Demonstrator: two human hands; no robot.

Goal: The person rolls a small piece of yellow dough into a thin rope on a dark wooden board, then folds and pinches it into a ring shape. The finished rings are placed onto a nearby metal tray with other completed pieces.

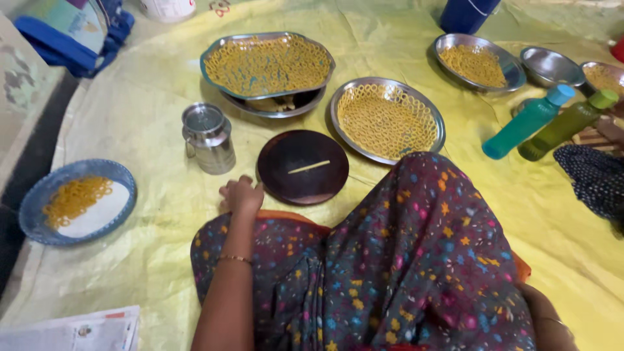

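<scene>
My left hand (240,195) rests on the yellow sheet (149,117) with its fingers bent down, and I see nothing in it. Just to its right lies a dark round wooden board (286,182) with one thin strip of dough (309,167) on it. A small steel milk can (208,138) with a lid stands just beyond the hand. My knees, under a dark flowered cloth (403,260), fill the foreground. Only my right wrist with a bangle (552,322) shows at the lower right; the hand itself is hidden.
Steel plates (439,123) and a tray (211,55) of yellow dough rings lie ahead. A blue plate (32,195) holds more rings at left. A teal bottle (526,123) and a green bottle (565,123) lie at right, near another person's dotted sleeve (595,175).
</scene>
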